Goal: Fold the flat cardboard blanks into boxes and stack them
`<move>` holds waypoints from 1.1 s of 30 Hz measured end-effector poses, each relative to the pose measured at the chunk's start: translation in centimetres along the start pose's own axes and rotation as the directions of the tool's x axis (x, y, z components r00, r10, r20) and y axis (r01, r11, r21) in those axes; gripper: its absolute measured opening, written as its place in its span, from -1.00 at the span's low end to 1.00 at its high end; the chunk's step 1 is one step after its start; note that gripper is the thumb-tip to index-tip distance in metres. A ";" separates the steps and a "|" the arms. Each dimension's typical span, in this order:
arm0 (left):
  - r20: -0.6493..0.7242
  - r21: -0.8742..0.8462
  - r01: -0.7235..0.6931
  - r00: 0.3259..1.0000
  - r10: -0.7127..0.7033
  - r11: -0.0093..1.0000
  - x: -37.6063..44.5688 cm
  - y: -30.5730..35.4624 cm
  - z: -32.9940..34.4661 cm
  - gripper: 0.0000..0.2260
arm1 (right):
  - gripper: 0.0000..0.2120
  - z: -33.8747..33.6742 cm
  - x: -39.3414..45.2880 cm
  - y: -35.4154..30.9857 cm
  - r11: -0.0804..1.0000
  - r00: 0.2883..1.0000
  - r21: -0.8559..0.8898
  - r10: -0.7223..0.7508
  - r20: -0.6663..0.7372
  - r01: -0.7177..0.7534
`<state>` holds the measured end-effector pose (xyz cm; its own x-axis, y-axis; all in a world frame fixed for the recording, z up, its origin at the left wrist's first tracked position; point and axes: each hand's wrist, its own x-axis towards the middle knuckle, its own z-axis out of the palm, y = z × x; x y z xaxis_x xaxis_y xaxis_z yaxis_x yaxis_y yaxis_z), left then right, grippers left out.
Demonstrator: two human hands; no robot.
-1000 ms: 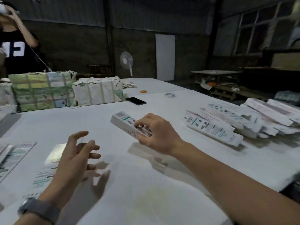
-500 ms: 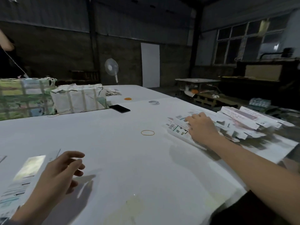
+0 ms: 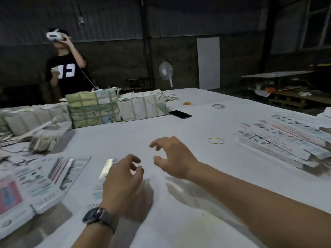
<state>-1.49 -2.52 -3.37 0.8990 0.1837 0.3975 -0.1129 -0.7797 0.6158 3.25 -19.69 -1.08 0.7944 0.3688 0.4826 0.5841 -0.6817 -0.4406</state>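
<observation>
White table [image 3: 179, 221] fills the dim workshop; both hands hover empty, left hand [image 3: 123, 179] and right hand [image 3: 175, 156] loosely curled. Folded white printed cardboard boxes [image 3: 283, 144] lie stacked at its right edge, flat printed blanks [image 3: 35, 179] at its left.

Dim room; corrugated wall [image 3: 111, 17], standing fan [image 3: 166, 71], white door [image 3: 208, 62].

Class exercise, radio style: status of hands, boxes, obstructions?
Left hand and right hand empty, fingers loosely curled. Folded boxes stacked right. Flat blank under left hand. No obstruction.
</observation>
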 end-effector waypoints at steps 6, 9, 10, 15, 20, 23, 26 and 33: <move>0.132 0.460 0.195 0.950 -0.284 0.866 0.7 -2.2 -1.9 -0.42 | -0.63 4.7 -1.0 0.3 0.994 0.997 0.072 -0.076 -0.035 0.078; 0.112 0.403 0.264 0.936 -0.333 0.876 1.3 -3.1 -2.6 -0.41 | -0.66 4.7 -0.8 1.0 0.985 0.997 0.166 -0.022 -0.076 0.035; 0.097 0.372 0.274 0.939 -0.331 0.887 1.4 -3.4 -2.8 -0.42 | -0.66 4.7 -0.8 1.1 0.980 0.997 0.197 0.010 -0.076 0.005; 0.041 0.173 0.279 0.956 -0.290 0.945 1.8 -4.4 -3.2 -0.36 | -0.65 4.9 -0.7 0.8 0.966 0.995 0.258 0.040 -0.094 -0.014; 0.095 -0.250 0.309 0.951 -0.295 0.918 1.8 -3.1 -3.2 -0.21 | -0.69 4.7 -0.7 0.8 0.914 0.988 0.399 0.119 -0.102 -0.069; 0.173 -0.572 0.302 0.953 -0.248 0.763 1.4 -1.3 -2.3 -0.33 | -0.69 4.5 -0.7 0.5 0.817 0.969 0.554 0.236 -0.070 -0.159; 0.213 -0.691 0.261 0.965 -0.156 0.674 0.3 0.6 -1.1 -0.52 | -0.74 4.2 -0.9 -0.2 0.688 0.958 0.700 0.287 -0.019 -0.193; 0.264 -0.779 0.335 0.942 -0.207 0.529 -0.8 1.8 -0.2 -0.74 | -0.78 4.2 -1.9 -1.3 0.640 0.973 0.745 0.227 0.052 -0.189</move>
<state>-2.56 -3.96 -2.40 0.9821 0.1760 0.0673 -0.0884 0.1152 0.9894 1.72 -16.86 -4.61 0.9138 0.2364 0.3304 0.3478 -0.0352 -0.9369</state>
